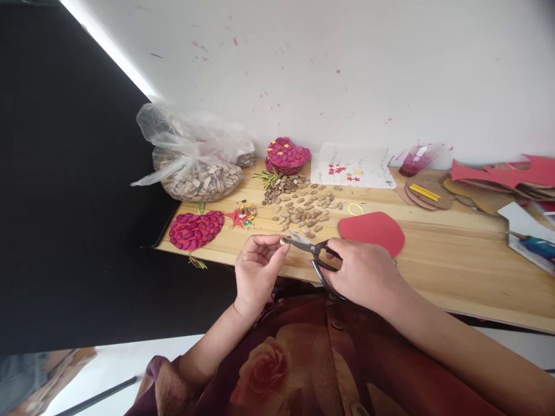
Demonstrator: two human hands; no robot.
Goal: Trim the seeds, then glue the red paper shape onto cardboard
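My left hand (260, 263) is closed in a pinch on a small pale nutshell piece (284, 241) at its fingertips. My right hand (362, 268) grips the dark handles of a pair of scissors (313, 248), whose blades are parted and point left. The blade tips reach the shell piece; exactly how they meet it is too small to tell. Just beyond both hands, several loose tan shells (306, 216) lie scattered on the wooden table (455, 260). A red card shape (372, 231) with a yellow loop (355, 209) lies beside my right hand.
At left are a magenta shell-covered piece (196, 229) and a clear bag of shells (203, 179). Along the wall stand a magenta stack (286, 156), a sheet with red stars (353, 167) and a stained cup (414, 162). Card scraps (489, 176) lie right.
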